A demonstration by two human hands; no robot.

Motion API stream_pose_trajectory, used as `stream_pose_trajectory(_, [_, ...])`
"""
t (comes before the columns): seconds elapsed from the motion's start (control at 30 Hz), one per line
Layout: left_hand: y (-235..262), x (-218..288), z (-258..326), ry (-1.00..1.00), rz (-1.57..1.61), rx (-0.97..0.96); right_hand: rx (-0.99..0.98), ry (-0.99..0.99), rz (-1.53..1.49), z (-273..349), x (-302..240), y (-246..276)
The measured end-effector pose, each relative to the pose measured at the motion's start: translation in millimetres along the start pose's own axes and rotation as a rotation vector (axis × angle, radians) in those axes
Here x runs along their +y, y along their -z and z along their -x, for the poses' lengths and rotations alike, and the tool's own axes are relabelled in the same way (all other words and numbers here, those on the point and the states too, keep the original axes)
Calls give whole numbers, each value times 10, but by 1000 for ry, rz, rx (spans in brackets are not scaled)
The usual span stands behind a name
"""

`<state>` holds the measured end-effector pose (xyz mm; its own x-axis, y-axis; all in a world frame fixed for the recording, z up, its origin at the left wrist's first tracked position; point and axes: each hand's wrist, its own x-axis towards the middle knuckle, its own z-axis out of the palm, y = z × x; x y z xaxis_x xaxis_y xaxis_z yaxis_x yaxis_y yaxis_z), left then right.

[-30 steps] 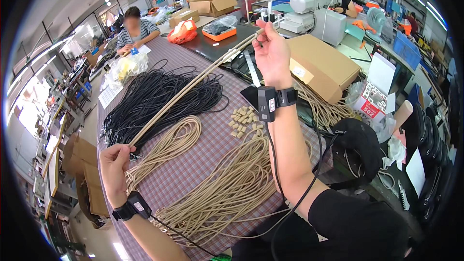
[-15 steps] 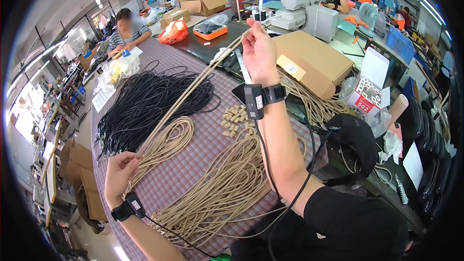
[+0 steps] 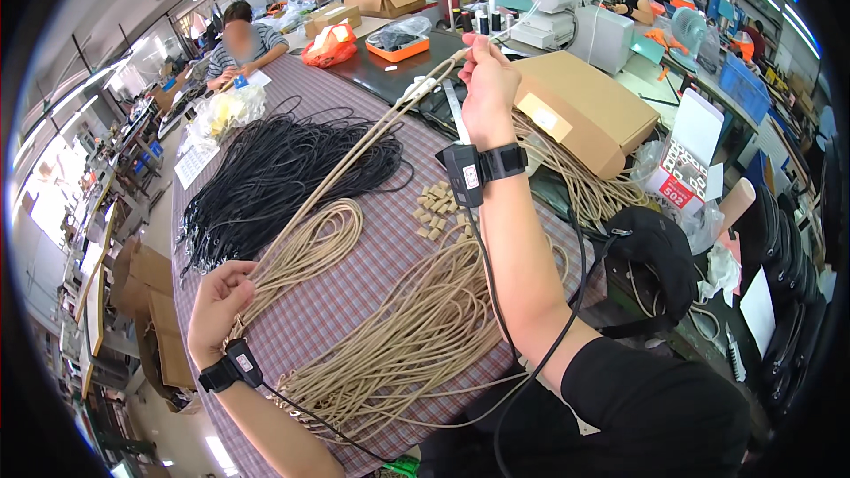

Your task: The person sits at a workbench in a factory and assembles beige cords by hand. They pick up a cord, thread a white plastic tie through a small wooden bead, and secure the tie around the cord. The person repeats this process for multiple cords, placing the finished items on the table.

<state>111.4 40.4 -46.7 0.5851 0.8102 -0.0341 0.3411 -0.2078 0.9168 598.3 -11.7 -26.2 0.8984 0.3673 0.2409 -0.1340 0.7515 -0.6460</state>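
A doubled length of beige cord [image 3: 354, 158] is stretched diagonally above the table between my hands. My right hand [image 3: 489, 80], raised at the far end, is closed on the cord's looped end. At the lower left, my left hand [image 3: 220, 305] has its fingers curled around the cord's other part. Just beside it lies a coiled beige cord bundle [image 3: 323, 243]. A larger heap of beige cords [image 3: 398, 336] spreads nearer to me, with small beige pieces [image 3: 436, 209] at its far side. Beyond the stretched cord sits a pile of black cords [image 3: 274, 181].
A cardboard box [image 3: 589, 106] rests at the right on more beige cords [image 3: 580, 190]. Near it are a black bag [image 3: 651, 257] and an open white box [image 3: 686, 168]. Thin black cables [image 3: 567, 327] run from my wrist devices. Across the checked table [image 3: 292, 93], a person sits working.
The whole view has shifted slightly. My left hand's fingers have moved a little up along the cord and its thumb has shifted. My right hand still holds the far end.
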Motion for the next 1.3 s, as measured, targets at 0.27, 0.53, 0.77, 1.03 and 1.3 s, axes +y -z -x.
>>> stream_pose_trajectory(0.27, [93,-28,57,0,-52,61,-47,119,21,121,42,-169])
stream_pose_trajectory(0.53, [480,-405,170,242,-696,457,-334,158,119,823,209,-744])
stream_pose_trajectory(0.77, [-70,431,309,-172,-607,294,-691,42,147,1888,432,-1123])
stream_pose_trajectory(1.03, [-614,619,22,-332,509,51,-871,86,167,2308,270,-1130])
stream_pose_trajectory(1.3, [-594,769,146,-171,929,28,-918,214,105,2243,155,-1168])
